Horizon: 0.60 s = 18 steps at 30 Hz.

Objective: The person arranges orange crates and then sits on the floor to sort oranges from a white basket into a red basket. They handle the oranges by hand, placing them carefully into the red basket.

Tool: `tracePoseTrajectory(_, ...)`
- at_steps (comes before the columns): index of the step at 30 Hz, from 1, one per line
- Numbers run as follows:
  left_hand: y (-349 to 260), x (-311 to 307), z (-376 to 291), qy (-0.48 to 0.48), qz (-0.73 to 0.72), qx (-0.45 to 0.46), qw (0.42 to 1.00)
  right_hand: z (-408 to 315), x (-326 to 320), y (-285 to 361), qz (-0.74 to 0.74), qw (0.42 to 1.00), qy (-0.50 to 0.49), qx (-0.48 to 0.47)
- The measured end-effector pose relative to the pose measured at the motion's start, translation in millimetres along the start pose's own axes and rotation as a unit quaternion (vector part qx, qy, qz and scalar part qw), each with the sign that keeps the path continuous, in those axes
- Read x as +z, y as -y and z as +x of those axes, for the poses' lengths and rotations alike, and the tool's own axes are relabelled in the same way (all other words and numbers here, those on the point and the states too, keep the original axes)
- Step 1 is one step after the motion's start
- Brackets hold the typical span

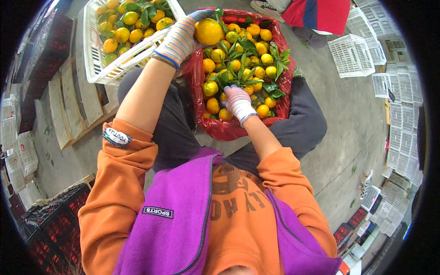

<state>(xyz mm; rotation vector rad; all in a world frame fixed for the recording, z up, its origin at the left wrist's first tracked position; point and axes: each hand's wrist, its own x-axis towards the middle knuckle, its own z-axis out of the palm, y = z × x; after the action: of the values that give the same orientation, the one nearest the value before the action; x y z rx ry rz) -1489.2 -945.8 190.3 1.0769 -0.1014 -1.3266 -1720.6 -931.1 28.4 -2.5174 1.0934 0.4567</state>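
Observation:
My left hand, in a striped knit work glove, holds a large orange mandarin above the far left corner of a crate lined with red plastic film. Mandarins with green leaves fill much of that crate, which sits between my knees. My right hand, gloved alike, reaches down among the fruit at the crate's near side. Its fingers touch leaves and mandarins; whether they grip one is hidden. To the left, a white plastic crate holds more leafy mandarins.
The white crate rests on a wooden pallet. Black crates with red contents are stacked at left, others at lower left. White crates stand right. Another person's red garment and shoe show beyond my crate.

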Motion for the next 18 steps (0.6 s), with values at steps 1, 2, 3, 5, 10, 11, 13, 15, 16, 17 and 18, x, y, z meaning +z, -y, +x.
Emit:
tracePoseTrajectory(1,1.5,6.0,2.2,-0.006,0.017,0.011,1.0,3.8,2.5,1.1,-0.032,0.999,0.012,0.031)
tracePoseTrajectory(2,2.0,10.5,2.9,0.036,0.016,0.036,0.999,6.1,3.5,2.9,-0.048,0.998,-0.005,0.033)
tracePoseTrajectory(3,2.1,14.9,3.0,0.052,0.021,0.054,0.997,10.0,1.3,4.9,-0.022,0.999,-0.012,0.026)
tracePoseTrajectory(5,-0.8,21.8,0.6,0.134,-0.055,0.026,0.989,15.9,-10.4,9.1,-0.031,0.999,-0.003,-0.018)
tracePoseTrajectory(10,-12.5,28.0,-6.4,0.143,-0.115,0.089,0.979,17.3,-65.6,-26.0,0.221,0.974,0.043,-0.026)
tracePoseTrajectory(11,-14.6,28.6,-6.2,0.153,-0.117,0.094,0.977,19.9,-70.7,-31.8,0.257,0.966,-0.006,0.031)
tracePoseTrajectory(13,-17.0,31.0,-4.4,0.148,-0.122,0.091,0.977,28.2,-72.5,-36.2,0.12,0.983,-0.131,-0.048)
tracePoseTrajectory(15,-18.4,34.7,-1.8,0.15,-0.118,0.089,0.977,39.6,-61.7,-28.1,-0.005,0.977,-0.117,-0.178)
tracePoseTrajectory(16,-18.5,37.5,-0.5,0.141,-0.127,0.075,0.979,45.5,-55.9,-23.5,-0.029,0.99,-0.043,-0.128)
tracePoseTrajectory(17,-18.2,38.7,-0.2,0.125,-0.113,0.069,0.983,51.0,-49.1,-17.0,-0.045,0.992,-0.028,-0.11)
tracePoseTrajectory(18,-17.6,38.8,-0.6,0.109,-0.099,0.063,0.987,54.7,-45.9,-16.2,-0.08,0.993,-0.029,-0.082)
